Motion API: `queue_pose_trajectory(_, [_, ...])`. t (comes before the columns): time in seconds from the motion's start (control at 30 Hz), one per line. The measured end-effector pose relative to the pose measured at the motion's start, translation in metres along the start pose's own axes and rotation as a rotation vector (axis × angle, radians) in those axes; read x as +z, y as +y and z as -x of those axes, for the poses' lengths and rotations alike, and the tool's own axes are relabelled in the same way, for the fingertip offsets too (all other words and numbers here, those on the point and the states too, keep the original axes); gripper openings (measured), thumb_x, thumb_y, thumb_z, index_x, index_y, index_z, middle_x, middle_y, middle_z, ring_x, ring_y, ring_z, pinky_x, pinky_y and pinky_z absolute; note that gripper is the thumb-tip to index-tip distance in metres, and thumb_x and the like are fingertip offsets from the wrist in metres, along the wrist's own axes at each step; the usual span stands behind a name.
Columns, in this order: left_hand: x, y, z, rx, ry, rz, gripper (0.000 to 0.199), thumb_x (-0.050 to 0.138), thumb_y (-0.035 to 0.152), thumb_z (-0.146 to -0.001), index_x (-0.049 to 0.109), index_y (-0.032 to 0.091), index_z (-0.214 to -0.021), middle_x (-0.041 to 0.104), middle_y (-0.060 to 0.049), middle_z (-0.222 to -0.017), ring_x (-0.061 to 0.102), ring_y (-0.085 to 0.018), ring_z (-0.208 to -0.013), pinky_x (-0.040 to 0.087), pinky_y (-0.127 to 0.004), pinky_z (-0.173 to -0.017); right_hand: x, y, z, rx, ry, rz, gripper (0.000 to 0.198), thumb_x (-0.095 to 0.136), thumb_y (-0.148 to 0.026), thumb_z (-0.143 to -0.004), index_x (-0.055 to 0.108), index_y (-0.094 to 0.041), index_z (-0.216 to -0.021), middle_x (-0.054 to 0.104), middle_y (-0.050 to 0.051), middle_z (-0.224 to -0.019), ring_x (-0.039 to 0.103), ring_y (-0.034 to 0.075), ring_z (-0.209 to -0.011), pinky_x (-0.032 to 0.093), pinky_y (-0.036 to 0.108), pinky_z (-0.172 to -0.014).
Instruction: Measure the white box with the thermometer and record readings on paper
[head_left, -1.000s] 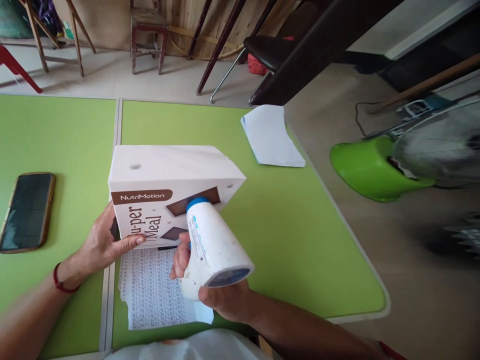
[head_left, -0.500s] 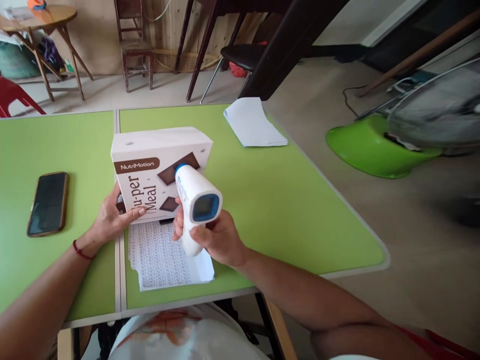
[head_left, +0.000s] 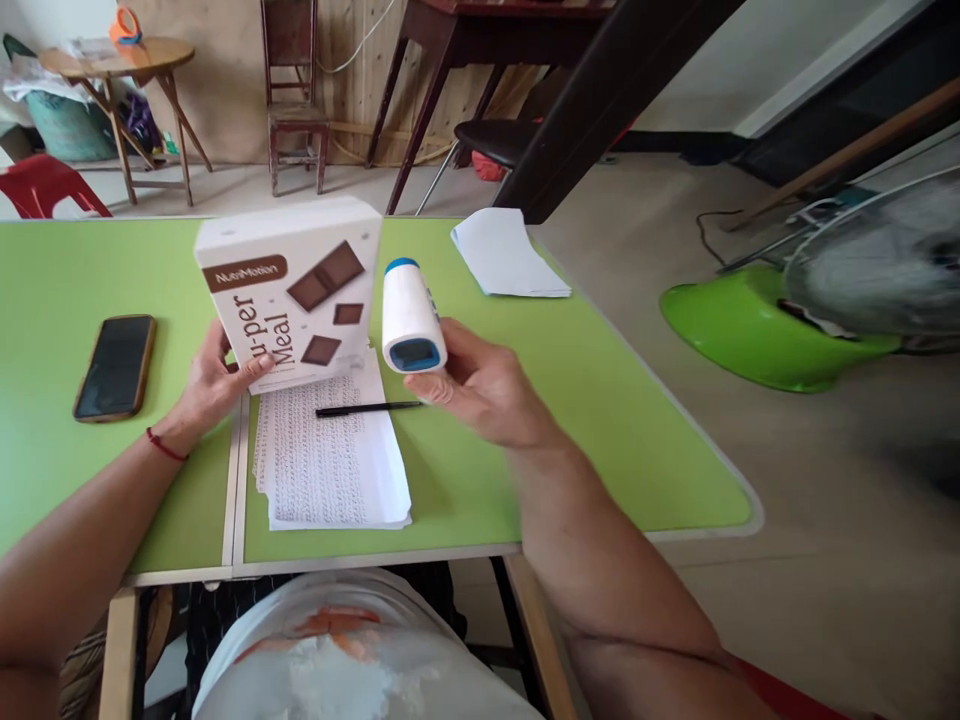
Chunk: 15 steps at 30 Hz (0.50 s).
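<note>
My left hand (head_left: pixel 217 378) grips the lower left corner of a white NutriMotion meal box (head_left: pixel 296 300), thumb on its front and fingers behind. The box is tilted upright above the table and shows brown chocolate squares. In my right hand (head_left: pixel 484 385) is a white and blue infrared thermometer (head_left: pixel 412 315), its small screen facing me; its handle is hidden. A gap separates it from the box's right side. Beneath both lie handwritten sheets (head_left: pixel 330 470) with a black pen (head_left: pixel 367 409) across them.
A phone (head_left: pixel 115 367) lies on the green table (head_left: pixel 570 440) at left. White papers (head_left: pixel 510 255) sit near its far right edge. Beyond that side stands a fan with a green base (head_left: pixel 772 330). A dark slanted post (head_left: pixel 600 110) rises behind the table.
The thermometer has moved from in front of the box out to its right, away from the printed face. The box has shifted slightly left and up, uncovering the pen.
</note>
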<state>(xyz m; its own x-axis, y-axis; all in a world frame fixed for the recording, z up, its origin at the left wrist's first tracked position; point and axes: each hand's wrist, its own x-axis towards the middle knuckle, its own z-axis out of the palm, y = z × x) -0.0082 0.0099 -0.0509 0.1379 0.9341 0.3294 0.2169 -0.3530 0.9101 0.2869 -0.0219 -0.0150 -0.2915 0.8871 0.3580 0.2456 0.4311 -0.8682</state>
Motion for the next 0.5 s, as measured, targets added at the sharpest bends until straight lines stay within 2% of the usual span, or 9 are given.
queue_pose_trajectory(0.1, [-0.009, -0.008, -0.007, 0.075, 0.116, -0.048, 0.061, 0.078, 0.048, -0.074, 0.051, 0.017, -0.119, 0.061, -0.012, -0.116, 0.059, -0.031, -0.108, 0.050, -0.052, -0.094, -0.022, 0.023, -0.007, 0.071, -0.055, 0.294, 0.049, 0.071, -0.042, -0.078, 0.062, -0.020, -0.121, 0.063, 0.010, -0.117, 0.060, 0.028, -0.107, 0.051, 0.044, -0.092])
queue_pose_trajectory(0.27, [-0.018, -0.021, -0.016, 0.136, 0.165, -0.164, 0.070, 0.079, 0.045, -0.072, 0.045, 0.021, -0.128, 0.057, -0.011, -0.123, 0.056, -0.030, -0.113, 0.053, -0.045, -0.092, -0.019, 0.059, -0.013, 0.210, -0.174, 0.648, 0.054, 0.067, -0.033, -0.078, 0.058, -0.017, -0.129, 0.063, 0.015, -0.117, 0.061, 0.032, -0.103, 0.050, 0.048, -0.089])
queue_pose_trajectory(0.43, [-0.024, -0.033, -0.019, 0.082, 0.159, -0.224, 0.070, 0.076, 0.048, -0.075, 0.043, 0.024, -0.131, 0.056, -0.009, -0.123, 0.057, -0.027, -0.113, 0.055, -0.040, -0.087, -0.013, 0.072, -0.013, 0.179, -0.169, 0.746, 0.052, 0.068, -0.031, -0.078, 0.060, -0.013, -0.126, 0.065, 0.016, -0.108, 0.062, 0.032, -0.096, 0.051, 0.047, -0.084])
queue_pose_trajectory(0.5, [-0.027, -0.031, -0.018, 0.053, 0.089, -0.251, 0.069, 0.072, 0.050, -0.080, 0.037, 0.026, -0.134, 0.050, -0.009, -0.130, 0.051, -0.028, -0.120, 0.054, -0.040, -0.086, -0.013, 0.078, -0.013, 0.146, -0.161, 0.731, 0.050, 0.069, -0.031, -0.078, 0.061, -0.015, -0.124, 0.065, 0.015, -0.108, 0.061, 0.031, -0.096, 0.051, 0.047, -0.085])
